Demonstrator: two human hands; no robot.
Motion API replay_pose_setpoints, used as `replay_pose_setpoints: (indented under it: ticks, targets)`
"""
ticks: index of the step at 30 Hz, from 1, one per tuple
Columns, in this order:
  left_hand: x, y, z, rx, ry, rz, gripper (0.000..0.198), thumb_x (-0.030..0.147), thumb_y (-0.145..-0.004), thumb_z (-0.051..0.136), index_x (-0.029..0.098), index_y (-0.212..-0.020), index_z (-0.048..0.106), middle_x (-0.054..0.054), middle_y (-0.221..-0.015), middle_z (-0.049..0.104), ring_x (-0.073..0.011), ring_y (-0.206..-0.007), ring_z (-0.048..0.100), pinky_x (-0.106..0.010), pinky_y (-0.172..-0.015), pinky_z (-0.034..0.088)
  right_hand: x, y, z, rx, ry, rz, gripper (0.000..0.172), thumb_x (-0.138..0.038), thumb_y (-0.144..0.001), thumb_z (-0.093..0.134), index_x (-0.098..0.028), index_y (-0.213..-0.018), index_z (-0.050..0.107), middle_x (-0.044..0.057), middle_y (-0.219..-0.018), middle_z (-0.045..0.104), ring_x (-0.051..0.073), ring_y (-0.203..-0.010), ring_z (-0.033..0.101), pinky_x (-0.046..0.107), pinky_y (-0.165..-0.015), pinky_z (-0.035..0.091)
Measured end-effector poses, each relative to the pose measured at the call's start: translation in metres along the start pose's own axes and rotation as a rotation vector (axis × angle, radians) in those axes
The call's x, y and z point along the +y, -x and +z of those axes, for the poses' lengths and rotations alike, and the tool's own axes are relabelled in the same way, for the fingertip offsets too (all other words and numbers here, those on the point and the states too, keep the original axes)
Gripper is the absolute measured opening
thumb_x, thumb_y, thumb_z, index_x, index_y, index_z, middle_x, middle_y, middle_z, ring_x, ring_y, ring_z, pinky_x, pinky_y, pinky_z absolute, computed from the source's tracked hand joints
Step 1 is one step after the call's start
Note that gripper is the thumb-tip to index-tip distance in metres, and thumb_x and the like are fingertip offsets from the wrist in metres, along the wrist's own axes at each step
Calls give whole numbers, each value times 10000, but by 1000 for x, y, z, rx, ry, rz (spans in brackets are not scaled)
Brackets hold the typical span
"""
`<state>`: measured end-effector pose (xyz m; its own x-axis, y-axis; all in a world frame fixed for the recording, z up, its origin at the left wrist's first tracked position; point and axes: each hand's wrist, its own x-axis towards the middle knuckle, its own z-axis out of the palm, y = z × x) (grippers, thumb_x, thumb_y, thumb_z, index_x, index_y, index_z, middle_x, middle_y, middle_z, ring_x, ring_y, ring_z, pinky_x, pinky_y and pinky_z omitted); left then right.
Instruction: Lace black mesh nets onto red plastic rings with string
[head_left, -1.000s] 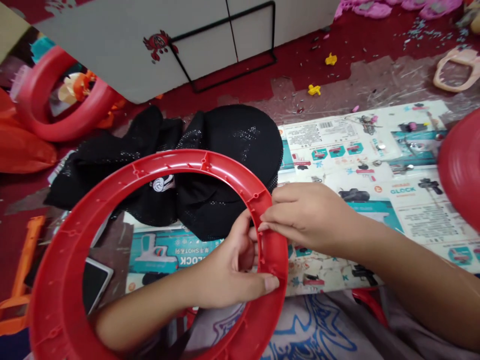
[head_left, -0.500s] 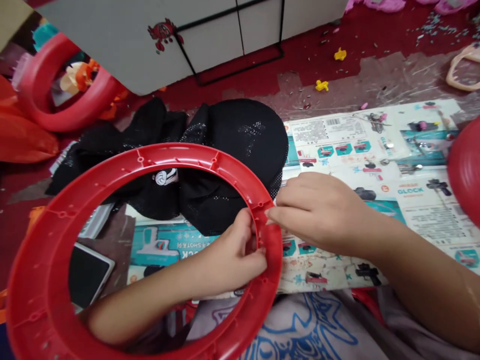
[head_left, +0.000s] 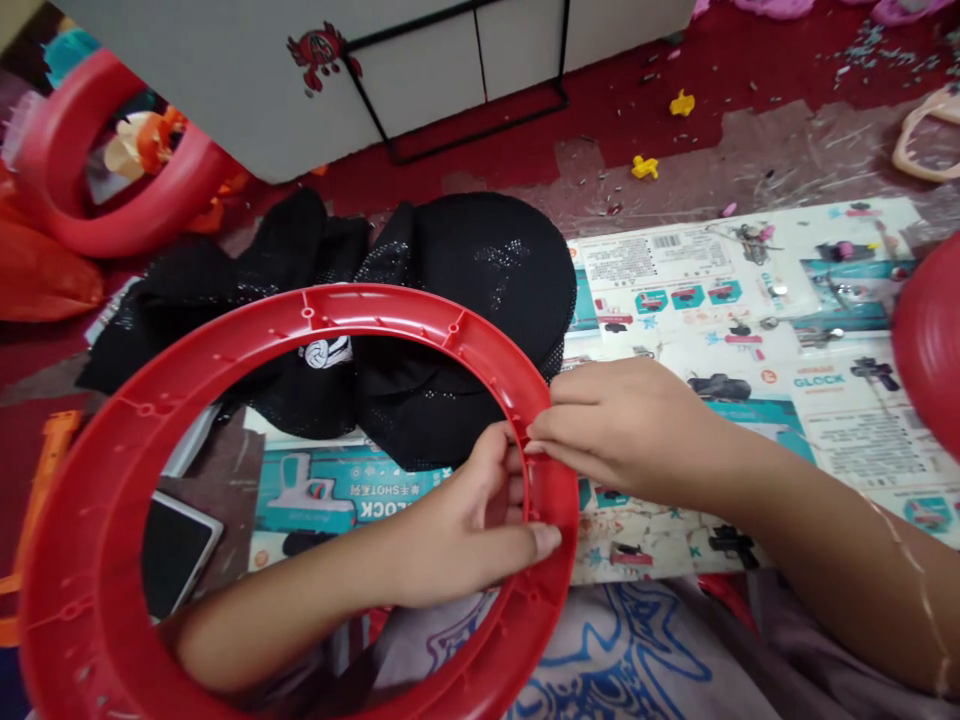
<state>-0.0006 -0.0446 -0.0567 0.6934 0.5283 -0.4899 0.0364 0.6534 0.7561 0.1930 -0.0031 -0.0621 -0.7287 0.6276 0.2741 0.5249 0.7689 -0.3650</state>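
A large red plastic ring (head_left: 101,520), its ribbed hollow side turned up, fills the left and middle of the view. My left hand (head_left: 480,530) comes through its opening and grips the right side, thumb on top and fingers curled under the inner edge. Just above that thumb, my right hand (head_left: 622,430) has thumb and fingers pinched together at the ring's channel. Whatever sits between those fingertips is too small or hidden to make out. Below the ring lie a printed cardboard sheet (head_left: 660,545) and a black cap-like cloth item (head_left: 487,270).
A white folding table (head_left: 225,90) with black legs stands at the back. Another red ring (head_left: 64,170) and orange parts are at left. A dark-screened device (head_left: 176,550) lies on the floor. Yellow pieces (head_left: 645,168) and small bits are scattered behind, and a red round object (head_left: 930,345) sits at right.
The ring has turned slightly and shifted right. My left thumb has straightened along its channel. My right fingertips have come down a little onto the ring.
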Motion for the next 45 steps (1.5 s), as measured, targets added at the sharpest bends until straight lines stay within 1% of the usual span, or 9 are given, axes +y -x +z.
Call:
replay_pose_setpoints:
  ticks: [3,10,16,22,25,30,35,39,45]
  targets:
    - [0,-4,2,156,-16,27,288,235,-873,531,215,-1109,367,-32,-1028,547,-118,-841,550,-221,-689,464,-2,0,0,-12,27,-9,247,-208,-910,489,-165,-722,643,18,-626,571,129,-563,426,279,-527,205]
    - [-3,-5,-2,369,-403,51,347,165,-828,518,192,-1160,419,-41,-1075,576,-192,-990,564,-313,-828,469,0,3,-7,5,29,-25,272,-223,-927,456,-162,-759,661,4,-594,557,124,-529,410,283,-516,202]
    - [2,4,-4,194,-606,-8,526,141,-756,507,196,-1260,366,-49,-1048,570,-189,-857,569,-338,-753,483,-3,-1,-7,-96,-94,28,259,-288,-903,536,-173,-712,667,6,-671,617,119,-590,484,276,-542,247]
    - [0,3,-3,229,-525,10,267,257,-868,457,185,-1125,451,-57,-1062,579,-206,-947,565,-342,-805,473,-7,-3,-4,-56,-80,59,328,-266,-912,489,-167,-634,635,6,-607,579,110,-534,432,277,-524,217]
    - [0,2,-3,235,-498,-18,285,223,-863,442,185,-1146,442,-46,-1027,587,-193,-892,567,-322,-757,475,-3,-2,-5,-73,-126,106,250,-287,-898,539,-159,-727,667,20,-669,612,118,-590,486,259,-548,270]
    - [5,6,-7,170,-614,-29,406,194,-835,473,213,-1227,369,-51,-1147,539,-218,-1024,542,-359,-874,466,3,-2,-10,-74,-199,47,226,-236,-914,498,-152,-808,679,54,-788,643,144,-715,538,260,-640,360]
    - [8,11,-9,25,-746,-137,239,234,-833,467,207,-1050,370,-32,-967,546,-218,-887,554,-351,-771,489,-1,-2,-10,-22,-214,-6,239,-187,-906,466,-153,-779,665,47,-779,628,142,-719,517,260,-650,370]
    - [8,12,-8,3,-806,-125,172,252,-836,455,216,-965,349,-6,-847,515,-229,-882,544,-343,-748,480,-3,-2,-8,-5,-252,8,215,-177,-891,493,-151,-771,670,42,-772,633,141,-731,534,254,-660,386]
    - [9,11,-6,-5,-798,-138,198,231,-834,452,205,-1002,351,-6,-860,520,-185,-778,533,-315,-694,470,-1,-3,-8,-20,-286,8,206,-162,-880,518,-133,-775,693,52,-775,648,152,-751,561,265,-680,400]
